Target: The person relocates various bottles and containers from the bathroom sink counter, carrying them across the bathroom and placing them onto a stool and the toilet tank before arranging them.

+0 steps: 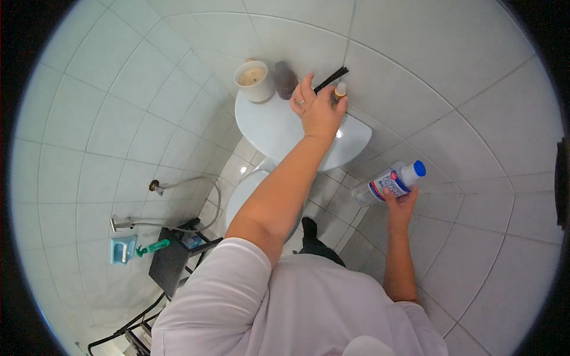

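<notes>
My left hand (320, 113) reaches over the white toilet tank lid (267, 121), its thumb and index finger pinching a small bottle (340, 91) with a whitish cap, the other fingers spread. Black sticks (331, 79) lean just behind that hand. To its left stand a dark brown bottle (285, 80) and a white cup-like candle (255, 81). At the right, my right hand (401, 203) grips a clear plastic bottle (390, 184) with a blue cap and a blue, white and red label, held tilted beside the tiled wall.
Below the tank is the toilet (244, 194), partly hidden by my left arm. A hose (217, 199) hangs from the left wall. Near it are a blue soap holder (123, 250), a green bottle (155, 247) and a black rack (170, 264). A dark-clad foot (309, 228) is on the tiled floor.
</notes>
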The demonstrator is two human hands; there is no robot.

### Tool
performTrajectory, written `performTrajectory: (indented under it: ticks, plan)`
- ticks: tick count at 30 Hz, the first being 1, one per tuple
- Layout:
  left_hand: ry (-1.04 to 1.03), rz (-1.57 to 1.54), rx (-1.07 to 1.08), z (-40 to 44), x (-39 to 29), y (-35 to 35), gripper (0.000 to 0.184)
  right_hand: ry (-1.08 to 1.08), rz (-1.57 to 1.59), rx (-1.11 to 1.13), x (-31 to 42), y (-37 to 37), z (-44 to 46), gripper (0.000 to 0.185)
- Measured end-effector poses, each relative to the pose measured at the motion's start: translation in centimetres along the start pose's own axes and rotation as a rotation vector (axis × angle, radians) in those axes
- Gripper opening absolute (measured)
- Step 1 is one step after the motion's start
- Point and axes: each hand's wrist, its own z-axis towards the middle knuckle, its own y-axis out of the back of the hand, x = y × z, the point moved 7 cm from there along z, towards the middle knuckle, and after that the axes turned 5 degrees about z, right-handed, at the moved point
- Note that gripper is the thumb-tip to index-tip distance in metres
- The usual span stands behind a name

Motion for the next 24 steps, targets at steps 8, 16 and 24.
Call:
performTrajectory:
  ticks: [8,16,24]
  plan:
    - [-0.078,-0.029,0.032,0.0,-0.1,0.5,0.031,0.129,-0.11,-0.012,3.7,-1.7,1.2,0.07]
    - [-0.065,-0.035,0.101,0.1,0.1,1.2,0.034,0.346,-0.143,-0.01,6.6,-11.1,7.8,0.075]
    - [0.04,-0.173,-0.015,-0.1,6.9,5.2,0.029,0.543,-0.403,-0.098,5.0,-14.7,8.9,0.074]
